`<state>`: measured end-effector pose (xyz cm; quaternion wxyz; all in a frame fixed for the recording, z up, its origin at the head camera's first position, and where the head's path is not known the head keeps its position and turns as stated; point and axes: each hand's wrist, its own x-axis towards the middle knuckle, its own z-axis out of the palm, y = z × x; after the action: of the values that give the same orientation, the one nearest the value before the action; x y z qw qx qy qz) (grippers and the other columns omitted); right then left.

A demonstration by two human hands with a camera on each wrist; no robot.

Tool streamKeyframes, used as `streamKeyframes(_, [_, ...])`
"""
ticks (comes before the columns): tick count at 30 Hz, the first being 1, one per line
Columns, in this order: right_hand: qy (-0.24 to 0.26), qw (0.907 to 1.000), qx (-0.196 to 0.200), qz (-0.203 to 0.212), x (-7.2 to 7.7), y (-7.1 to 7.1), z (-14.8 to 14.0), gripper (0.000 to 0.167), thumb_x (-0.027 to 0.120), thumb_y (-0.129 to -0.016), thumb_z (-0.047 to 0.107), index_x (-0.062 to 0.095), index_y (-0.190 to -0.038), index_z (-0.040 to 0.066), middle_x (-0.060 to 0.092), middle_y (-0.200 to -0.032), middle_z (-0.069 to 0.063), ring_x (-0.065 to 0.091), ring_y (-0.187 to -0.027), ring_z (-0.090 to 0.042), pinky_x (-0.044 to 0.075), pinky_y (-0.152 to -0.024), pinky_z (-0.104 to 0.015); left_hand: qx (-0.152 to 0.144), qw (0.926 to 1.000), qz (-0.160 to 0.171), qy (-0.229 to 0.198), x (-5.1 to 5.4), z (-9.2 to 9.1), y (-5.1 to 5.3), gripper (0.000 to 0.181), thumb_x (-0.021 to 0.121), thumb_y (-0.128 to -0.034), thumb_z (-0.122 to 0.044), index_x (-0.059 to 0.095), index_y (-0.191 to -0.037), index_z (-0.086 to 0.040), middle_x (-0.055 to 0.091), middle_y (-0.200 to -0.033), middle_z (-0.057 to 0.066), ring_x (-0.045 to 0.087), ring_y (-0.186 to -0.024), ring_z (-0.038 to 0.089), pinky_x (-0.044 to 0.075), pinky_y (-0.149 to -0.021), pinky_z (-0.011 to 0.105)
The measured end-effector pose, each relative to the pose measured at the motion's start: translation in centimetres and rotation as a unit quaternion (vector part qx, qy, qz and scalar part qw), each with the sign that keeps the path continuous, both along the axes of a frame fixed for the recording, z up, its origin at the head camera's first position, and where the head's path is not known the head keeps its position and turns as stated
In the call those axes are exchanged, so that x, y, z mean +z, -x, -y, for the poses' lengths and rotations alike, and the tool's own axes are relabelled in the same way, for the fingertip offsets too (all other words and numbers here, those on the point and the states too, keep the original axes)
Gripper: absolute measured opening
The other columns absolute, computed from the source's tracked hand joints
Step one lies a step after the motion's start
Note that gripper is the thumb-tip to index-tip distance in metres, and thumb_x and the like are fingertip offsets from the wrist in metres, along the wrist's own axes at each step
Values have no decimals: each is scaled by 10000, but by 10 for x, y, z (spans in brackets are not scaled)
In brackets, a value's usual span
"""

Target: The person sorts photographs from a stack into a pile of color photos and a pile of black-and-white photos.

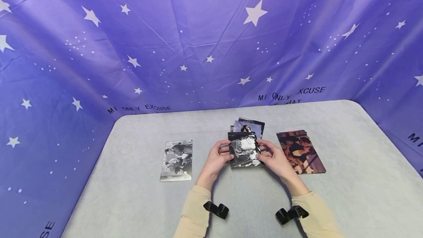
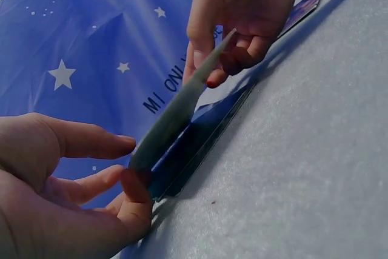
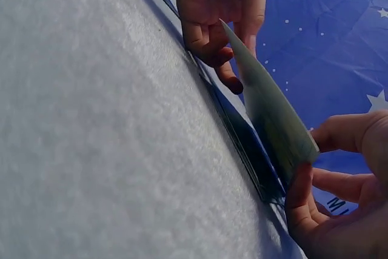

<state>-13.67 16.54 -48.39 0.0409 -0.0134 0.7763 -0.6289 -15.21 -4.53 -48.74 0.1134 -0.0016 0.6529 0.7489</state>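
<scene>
A black-and-white photo card is held by its two side edges above the table, tilted off the cards beneath. My left hand pinches its left edge and my right hand its right edge. Behind it lie overlapping cards, among them a lilac one showing figures. In the left wrist view the held card is seen edge-on between my left hand and right hand. The right wrist view shows the held card lifted from the dark cards below.
Another black-and-white card lies on the grey table to the left. To the right is a stack of reddish-brown cards. A purple curtain with stars hangs behind the table.
</scene>
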Motion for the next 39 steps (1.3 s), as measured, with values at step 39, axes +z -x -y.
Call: streamKeyframes(39, [696,9943,803,130,5,9,43,693,617,-847,-69,316,-1469,-35,575,-961,-121,465,-658,-46,332,-498,-168,-40,9995,-223,-218,-2,57,-9,714,572,-763,161,373,-1429,2,525,-901,37,606,-779,100,490,-684,203])
